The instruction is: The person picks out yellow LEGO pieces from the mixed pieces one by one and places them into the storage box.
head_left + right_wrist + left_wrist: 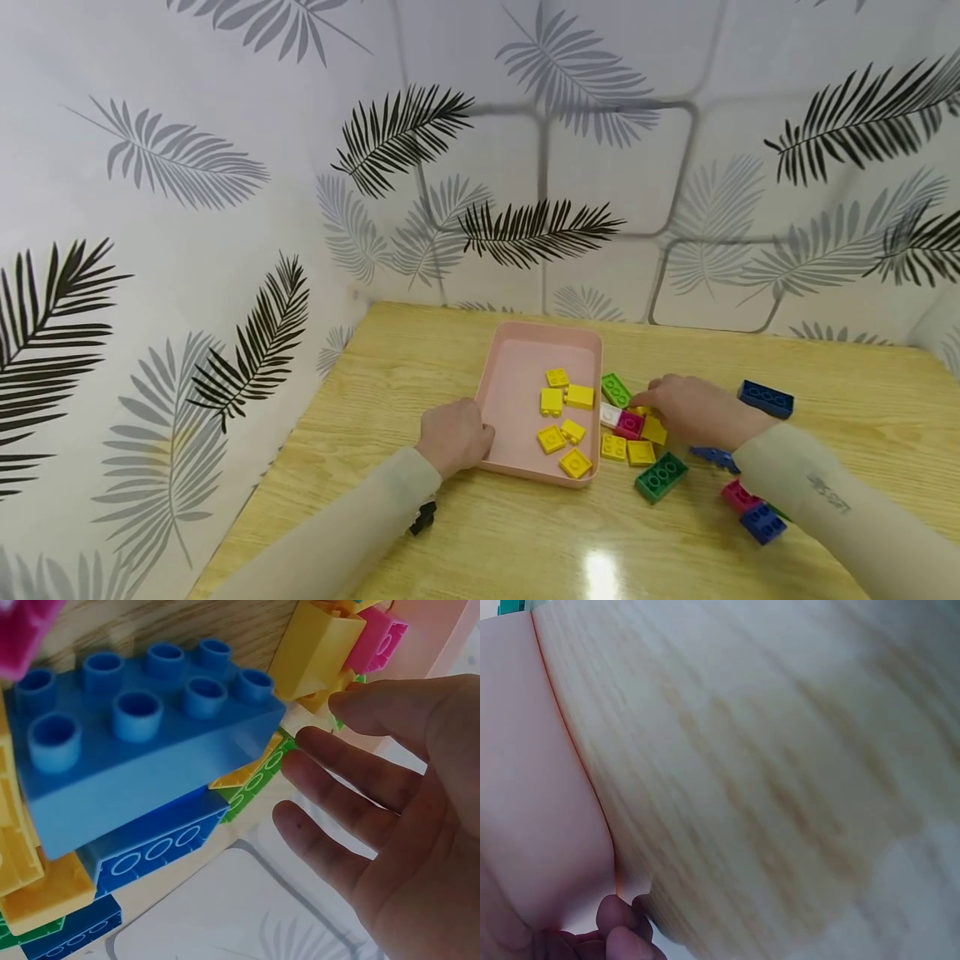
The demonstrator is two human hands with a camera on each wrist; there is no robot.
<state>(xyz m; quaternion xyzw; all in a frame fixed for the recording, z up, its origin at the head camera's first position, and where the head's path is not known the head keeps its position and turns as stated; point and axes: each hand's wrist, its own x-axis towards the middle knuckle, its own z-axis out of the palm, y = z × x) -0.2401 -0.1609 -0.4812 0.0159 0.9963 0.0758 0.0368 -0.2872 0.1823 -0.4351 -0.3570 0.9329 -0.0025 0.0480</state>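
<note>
A shallow pink tray (517,329) lies on the wooden table with several yellow bricks (551,402) inside. My left hand (454,437) grips the tray's near left corner; its curled fingers (622,919) show beside the pink wall in the left wrist view. Right of the tray, my right hand (693,408) reaches over a pile of toy bricks, its fingers fairly straight and slightly apart. Nearest to its fingertips are a yellow brick (311,652) and a magenta brick (628,425). A white brick (610,414) adjoins the magenta one. Whether the fingertips touch a brick is hard to tell.
Around the right hand lie a light green brick (616,390), a dark green brick (662,477) and a dark blue brick (765,398). Closer to the right forearm is a blue brick (762,522). A leaf-patterned curtain (480,183) hangs behind the table.
</note>
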